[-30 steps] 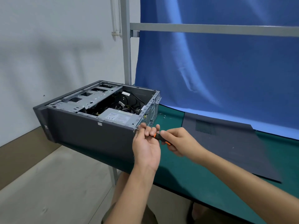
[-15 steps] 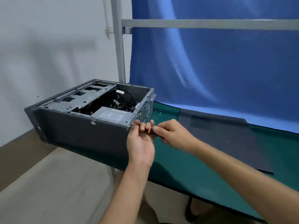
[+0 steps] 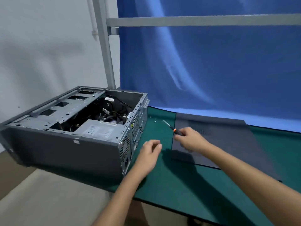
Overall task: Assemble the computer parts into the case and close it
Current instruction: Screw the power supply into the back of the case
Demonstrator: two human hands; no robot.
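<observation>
An open grey computer case [image 3: 65, 149] lies on its side at the left end of the green mat [image 3: 179, 185], overhanging the table's left edge. Inside it I see a silver power supply [image 3: 99, 130], black cables and a drive cage. The dark side panel [image 3: 228, 141] lies flat on the mat to the right. My right hand [image 3: 191, 140] grips a screwdriver [image 3: 171, 127] with a black and orange handle, shaft pointing up and left, above the panel's left edge. My left hand [image 3: 149, 154] hovers near the case's rear corner, fingers loosely curled, holding nothing I can see.
A few small screws [image 3: 154, 119] lie on the mat behind the case's rear. A blue cloth [image 3: 211, 70] hangs behind the table on a grey metal frame [image 3: 104, 46]. The floor [image 3: 40, 201] lies below the table's left and front edges.
Both hands have left the case's rear top corner. My right hand carried the screwdriver to the right, over the side panel. My left hand dropped lower, off the case.
</observation>
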